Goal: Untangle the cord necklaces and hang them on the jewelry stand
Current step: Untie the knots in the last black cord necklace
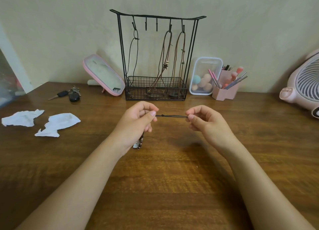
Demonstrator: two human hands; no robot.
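1. The left hand (138,119) is curled, with one end of a taut stretch of black cord necklace (172,116) pinched between thumb and forefinger.
2. The other end is pinched by the curled right hand (205,121), at 3 o'clock.
3. A beaded pendant (139,142) is seen hanging at 6 o'clock below the left hand.
4. The jewelry stand (155,16) is set at 12 o'clock, and hung necklaces (165,57) are carried on three of its hooks.
5. Keys (70,94) and torn tissue (57,124) are laid on the table (164,178) at 9 to 10 o'clock.

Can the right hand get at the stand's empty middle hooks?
Probably yes. The right hand, pinching the black cord necklace, faces the black wire jewelry stand with bare wooden tabletop between; both middle hooks hang free.
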